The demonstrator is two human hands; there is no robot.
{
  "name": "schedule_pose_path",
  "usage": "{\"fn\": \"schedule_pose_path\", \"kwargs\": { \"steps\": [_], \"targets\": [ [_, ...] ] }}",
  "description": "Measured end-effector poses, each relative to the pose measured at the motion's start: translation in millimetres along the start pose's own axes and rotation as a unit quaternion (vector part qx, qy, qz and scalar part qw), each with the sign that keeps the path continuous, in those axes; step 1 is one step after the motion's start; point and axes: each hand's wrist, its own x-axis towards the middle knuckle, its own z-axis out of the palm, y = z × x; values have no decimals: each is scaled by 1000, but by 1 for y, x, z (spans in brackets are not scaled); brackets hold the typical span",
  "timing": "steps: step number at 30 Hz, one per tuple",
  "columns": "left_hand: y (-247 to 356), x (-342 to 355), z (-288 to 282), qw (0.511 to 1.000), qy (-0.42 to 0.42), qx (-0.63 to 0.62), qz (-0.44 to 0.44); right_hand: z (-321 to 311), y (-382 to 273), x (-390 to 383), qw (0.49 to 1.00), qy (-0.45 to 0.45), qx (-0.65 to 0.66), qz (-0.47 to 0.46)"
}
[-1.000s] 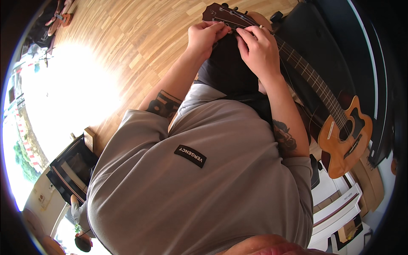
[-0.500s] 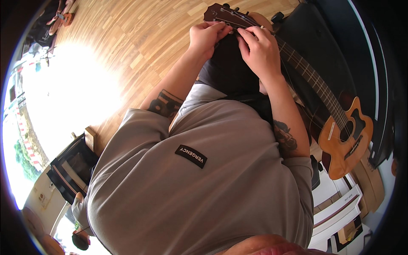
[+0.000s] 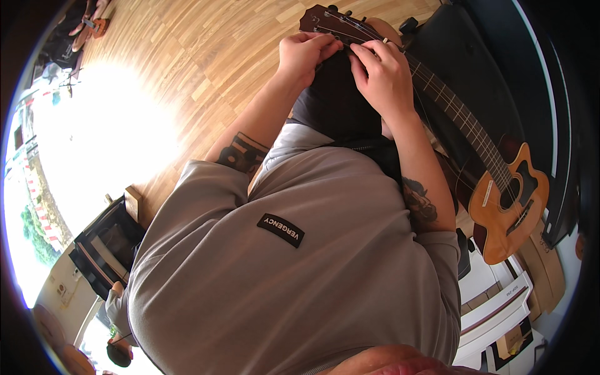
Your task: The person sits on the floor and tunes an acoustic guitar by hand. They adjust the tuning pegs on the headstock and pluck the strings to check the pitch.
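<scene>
Just past the grey shirt (image 3: 237,269), the right hand (image 3: 384,72) curled its fingers over the neck (image 3: 447,100) of the guitar (image 3: 490,228) near the headstock (image 3: 314,20), while the left hand (image 3: 303,57) bunched its fingertips at the headstock's near edge. From where I stood, I couldn't tell whether either gripped anything. The guitar lay along the person's right, its body well apart from both hands. Such fine work, I judged, called for light, small movements and a steadied neck. Beyond stretched the wooden floor (image 3: 206,56).

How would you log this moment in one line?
left hand: at headstock | right hand: beside left, near neck | guitar body: picture right | grips: unclear
</scene>
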Motion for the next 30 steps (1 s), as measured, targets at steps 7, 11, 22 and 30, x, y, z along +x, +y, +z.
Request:
{"fn": "schedule_pose_path", "kwargs": {
  "steps": [7,11,22,30],
  "targets": [
    [0,-3,5,999,1,28,32,-2,0,-1,1000,6,0,0],
    [6,-12,9,959,13,256,117,-3,0,-2,1000,0,2,0],
    [-12,-13,-27,864,51,427,261,0,8,-3,999,38,6,-8],
    [-7,-13,-19,798,30,550,244,2,14,-7,999,30,22,-18]
  ]
}}
